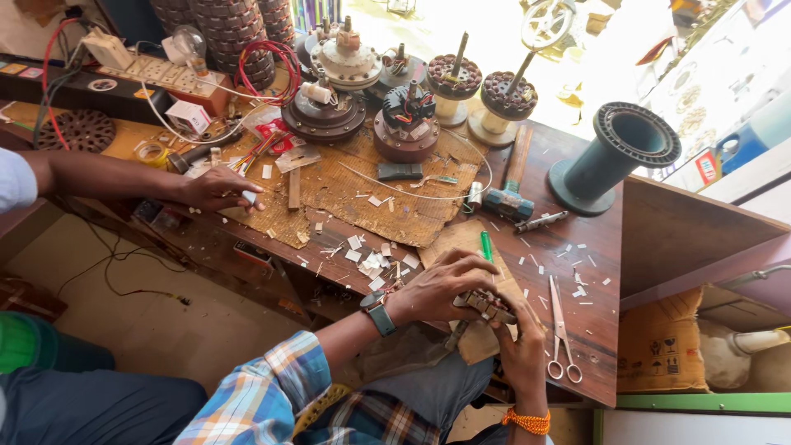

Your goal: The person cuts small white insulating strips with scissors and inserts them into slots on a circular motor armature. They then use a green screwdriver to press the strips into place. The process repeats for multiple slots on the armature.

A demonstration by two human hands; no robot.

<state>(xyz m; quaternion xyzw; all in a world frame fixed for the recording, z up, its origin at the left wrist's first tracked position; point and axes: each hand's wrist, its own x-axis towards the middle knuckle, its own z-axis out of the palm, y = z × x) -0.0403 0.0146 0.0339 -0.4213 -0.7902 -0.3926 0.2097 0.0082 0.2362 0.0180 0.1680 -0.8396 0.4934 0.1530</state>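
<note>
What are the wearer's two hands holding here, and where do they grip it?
Both hands grip one small metal part over the bench edge: the left hand covers its top and left side, the right hand holds its right end from below.

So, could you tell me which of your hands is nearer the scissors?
Right. The right hand sits just beside the scissors; the left hand is farther off, across the small metal part both hold.
</note>
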